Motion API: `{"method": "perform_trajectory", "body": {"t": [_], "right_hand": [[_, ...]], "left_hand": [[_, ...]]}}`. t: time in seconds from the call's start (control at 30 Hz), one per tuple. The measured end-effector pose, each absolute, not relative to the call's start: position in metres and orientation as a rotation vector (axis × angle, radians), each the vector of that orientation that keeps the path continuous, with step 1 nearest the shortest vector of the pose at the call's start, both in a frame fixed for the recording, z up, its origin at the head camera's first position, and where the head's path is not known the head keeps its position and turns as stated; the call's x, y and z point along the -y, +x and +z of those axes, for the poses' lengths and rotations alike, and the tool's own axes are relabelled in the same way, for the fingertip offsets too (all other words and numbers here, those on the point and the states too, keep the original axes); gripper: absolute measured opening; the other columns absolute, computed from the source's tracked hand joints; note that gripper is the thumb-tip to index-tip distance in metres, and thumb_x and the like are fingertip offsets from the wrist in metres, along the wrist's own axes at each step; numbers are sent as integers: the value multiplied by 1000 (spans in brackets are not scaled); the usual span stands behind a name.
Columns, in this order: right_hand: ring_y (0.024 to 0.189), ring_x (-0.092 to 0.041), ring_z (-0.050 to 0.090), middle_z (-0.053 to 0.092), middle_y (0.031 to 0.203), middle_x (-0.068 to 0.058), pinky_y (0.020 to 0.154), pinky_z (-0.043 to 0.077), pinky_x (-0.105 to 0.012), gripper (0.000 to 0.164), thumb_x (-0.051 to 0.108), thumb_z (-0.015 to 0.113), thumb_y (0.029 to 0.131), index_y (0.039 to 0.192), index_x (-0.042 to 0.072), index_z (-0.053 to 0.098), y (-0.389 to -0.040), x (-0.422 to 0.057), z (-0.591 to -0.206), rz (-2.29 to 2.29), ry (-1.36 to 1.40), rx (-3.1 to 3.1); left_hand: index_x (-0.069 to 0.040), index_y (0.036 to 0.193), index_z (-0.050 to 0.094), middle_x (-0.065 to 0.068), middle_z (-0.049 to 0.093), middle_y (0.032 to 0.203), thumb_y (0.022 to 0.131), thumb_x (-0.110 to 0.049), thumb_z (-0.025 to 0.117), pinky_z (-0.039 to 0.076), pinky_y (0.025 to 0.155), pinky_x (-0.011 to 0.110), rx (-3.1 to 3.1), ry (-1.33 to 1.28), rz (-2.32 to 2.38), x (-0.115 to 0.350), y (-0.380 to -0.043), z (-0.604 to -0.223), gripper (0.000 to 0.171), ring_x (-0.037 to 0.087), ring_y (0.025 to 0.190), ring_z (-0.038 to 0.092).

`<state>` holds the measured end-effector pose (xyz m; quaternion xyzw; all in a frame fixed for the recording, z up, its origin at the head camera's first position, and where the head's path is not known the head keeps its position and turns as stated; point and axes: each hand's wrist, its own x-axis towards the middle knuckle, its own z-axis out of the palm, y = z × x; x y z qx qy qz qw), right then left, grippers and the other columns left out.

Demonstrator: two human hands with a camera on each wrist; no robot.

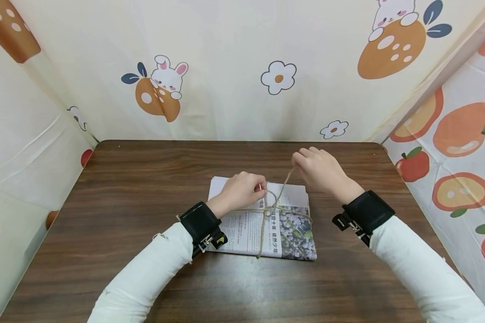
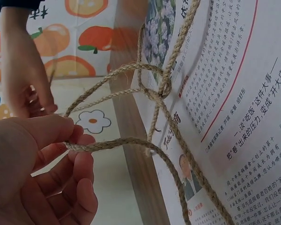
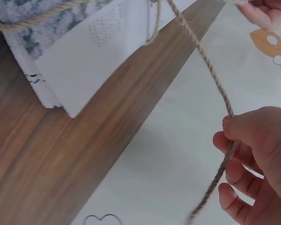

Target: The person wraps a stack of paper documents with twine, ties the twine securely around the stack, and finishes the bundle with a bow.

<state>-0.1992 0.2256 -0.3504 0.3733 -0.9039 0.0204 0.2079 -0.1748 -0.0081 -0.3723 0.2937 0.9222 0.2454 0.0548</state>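
Observation:
A folded stack of newspapers (image 1: pixel 242 235), with a flower photo on its right part, lies on the wooden table. Jute twine (image 1: pixel 262 229) runs around it both ways and crosses on top. Above the crossing, my left hand (image 1: pixel 242 190) pinches a loop of the twine between thumb and index finger; the left wrist view shows this loop (image 2: pixel 107 77) rising from a knot (image 2: pixel 163 89). Off to the upper right, my right hand (image 1: pixel 321 172) pinches another strand (image 3: pixel 208 63), drawn out straight from the bundle. Its loose tail (image 3: pixel 208 197) hangs below the fingers.
The brown wooden table (image 1: pixel 145 202) extends around the bundle on all sides. A pale curtain (image 1: pixel 226 89) with rabbit and flower prints hangs along the far edge. Fruit-printed cloth (image 1: pixel 456 179) covers the right side. Both wrists wear black straps with small cameras.

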Motion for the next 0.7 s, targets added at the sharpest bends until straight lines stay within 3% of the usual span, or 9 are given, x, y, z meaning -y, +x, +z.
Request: {"method": "perform_trajectory", "body": {"t": [0.17, 0.4, 0.7], "right_hand": [[68, -28, 52, 56, 77, -8, 56, 39, -35, 9, 5, 68, 78, 80, 7, 59, -201, -216, -343, -44, 1053, 2431], [62, -27, 48, 51, 71, -6, 55, 37, -34, 11, 5, 61, 81, 74, 7, 53, -200, -205, -334, -56, 1065, 2350], [52, -11, 46, 53, 71, 0, 46, 37, -26, 7, 8, 61, 82, 78, 11, 57, -187, -193, -325, 185, 1056, 2600]], "left_hand": [[-20, 83, 65, -7, 53, 65, 88, -20, 58, 28, 45, 20, -2799, 900, 773, 7, -175, -372, 8, 8, 52, 44], [-20, 82, 64, -7, 53, 65, 88, -22, 60, 28, 45, 19, -2790, 921, 770, 6, -176, -374, 7, 7, 52, 44], [-19, 81, 64, -7, 56, 68, 88, -19, 60, 30, 49, 18, -2739, 947, 850, 8, -176, -377, 8, 7, 53, 45]]}}
